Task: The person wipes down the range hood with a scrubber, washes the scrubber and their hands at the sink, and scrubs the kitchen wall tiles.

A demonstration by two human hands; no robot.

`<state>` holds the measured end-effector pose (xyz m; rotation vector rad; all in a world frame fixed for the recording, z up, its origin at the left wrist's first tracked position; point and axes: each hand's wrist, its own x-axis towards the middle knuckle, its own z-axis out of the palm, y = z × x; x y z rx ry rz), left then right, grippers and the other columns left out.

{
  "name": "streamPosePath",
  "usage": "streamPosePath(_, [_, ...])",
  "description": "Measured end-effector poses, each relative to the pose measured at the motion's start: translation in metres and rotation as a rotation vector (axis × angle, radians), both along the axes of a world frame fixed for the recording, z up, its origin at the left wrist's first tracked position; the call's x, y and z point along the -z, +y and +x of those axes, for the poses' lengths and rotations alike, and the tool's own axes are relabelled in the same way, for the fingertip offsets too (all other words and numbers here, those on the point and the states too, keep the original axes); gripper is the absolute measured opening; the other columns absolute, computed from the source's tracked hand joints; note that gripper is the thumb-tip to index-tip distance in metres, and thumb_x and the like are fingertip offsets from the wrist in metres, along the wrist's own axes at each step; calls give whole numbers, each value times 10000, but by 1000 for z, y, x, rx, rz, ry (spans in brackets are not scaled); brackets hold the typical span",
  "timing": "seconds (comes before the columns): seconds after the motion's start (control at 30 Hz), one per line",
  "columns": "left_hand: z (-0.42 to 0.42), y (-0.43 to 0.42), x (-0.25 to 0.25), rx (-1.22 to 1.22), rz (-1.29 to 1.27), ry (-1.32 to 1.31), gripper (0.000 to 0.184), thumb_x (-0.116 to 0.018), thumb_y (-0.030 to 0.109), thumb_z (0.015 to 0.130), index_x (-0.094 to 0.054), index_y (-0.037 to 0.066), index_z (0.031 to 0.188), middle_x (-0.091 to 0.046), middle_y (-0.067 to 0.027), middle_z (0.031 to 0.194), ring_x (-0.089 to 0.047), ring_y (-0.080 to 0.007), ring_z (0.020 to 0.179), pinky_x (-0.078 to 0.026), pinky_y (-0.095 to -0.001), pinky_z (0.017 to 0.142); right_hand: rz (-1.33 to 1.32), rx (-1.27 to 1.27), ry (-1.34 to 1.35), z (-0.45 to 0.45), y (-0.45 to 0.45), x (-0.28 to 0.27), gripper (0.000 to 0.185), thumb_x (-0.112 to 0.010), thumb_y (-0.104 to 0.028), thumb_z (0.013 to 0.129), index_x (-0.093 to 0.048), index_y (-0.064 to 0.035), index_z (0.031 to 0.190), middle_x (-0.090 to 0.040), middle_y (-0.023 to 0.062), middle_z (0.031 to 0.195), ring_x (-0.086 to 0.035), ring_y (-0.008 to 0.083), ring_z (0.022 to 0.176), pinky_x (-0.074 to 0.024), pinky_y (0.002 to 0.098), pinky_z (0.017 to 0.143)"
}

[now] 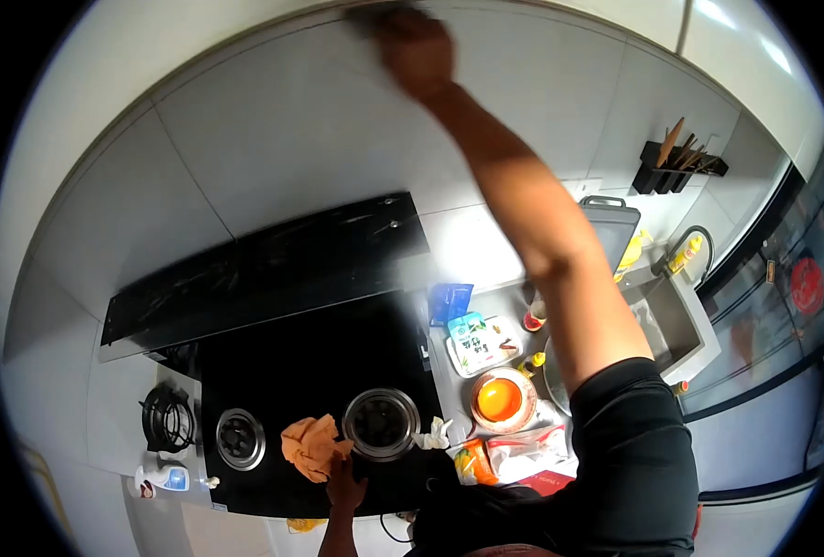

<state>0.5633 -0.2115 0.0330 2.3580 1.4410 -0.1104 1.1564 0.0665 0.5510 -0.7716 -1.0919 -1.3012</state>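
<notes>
My right hand (418,58) is stretched high up against the tiled wall, just below the cabinet edge. It is smeared by motion and closed on a dark, flat pad (375,17), whose exact kind I cannot make out. Down at the front of the black stovetop (291,371), my left hand (345,485) has its fingers at a crumpled orange cloth (310,449) and appears to grip its lower edge. The cloth lies between the left burner (240,439) and the right burner (381,424). A crumpled white tissue (433,433) sits beside the right burner.
A black range hood panel (263,265) stretches across the wall. On the right counter are an orange bowl (500,399), a white food tray (486,348), bags and bottles, near the sink (663,325). Left stand a black pot rack (168,418) and a spray bottle (163,478).
</notes>
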Motion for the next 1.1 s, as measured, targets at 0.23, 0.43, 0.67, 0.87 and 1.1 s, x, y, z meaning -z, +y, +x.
streamPosePath(0.23, [-6, -1, 1, 40, -4, -4, 796, -755, 306, 780, -406, 88, 1460, -250, -171, 1576, -308, -315, 1435, -400, -422, 1083, -314, 558, 793, 144, -213, 7, 311, -522, -314, 947, -692, -76, 842, -697, 118, 860, -669, 298, 768, -530, 449, 650])
streamPosePath(0.43, [-11, 1, 3, 88, 0, 68, 801, -740, 332, 797, -387, 85, 1471, -224, -170, 1587, -290, -319, 1446, -394, -423, 1088, -112, 549, 64, 26, -97, 8, 57, -618, -118, 851, -662, -86, 838, -657, 138, 877, -627, 331, 800, -517, 445, 671])
streamPosePath(0.67, [-12, 8, 8, 159, 22, 45, 853, -752, 358, 774, -360, 91, 1483, -213, -175, 1586, -281, -330, 1448, -414, -433, 1069, -335, 705, 29, 53, -151, -13, 77, -686, -122, 741, -687, -134, 817, -657, 47, 710, -642, 272, 681, -525, 434, 597])
streamPosePath(0.87, [-9, 12, 4, 179, 16, 57, 827, -759, 338, 767, -393, 66, 1456, -242, -195, 1570, -289, -337, 1442, -421, -436, 1062, -315, 793, -203, 60, -138, -11, 127, -623, -67, 737, -680, -113, 842, -656, 73, 853, -653, 258, 825, -537, 392, 687])
streamPosePath(1.1, [-8, 13, 16, 206, 104, 20, 806, -767, 289, 764, -413, 38, 1442, -262, -200, 1561, -309, -349, 1428, -386, -430, 1093, -247, 398, 125, 34, -111, 2, 347, -582, -162, 891, -587, 48, 1167, -542, 300, 1280, -489, 441, 1227, -384, 533, 1028])
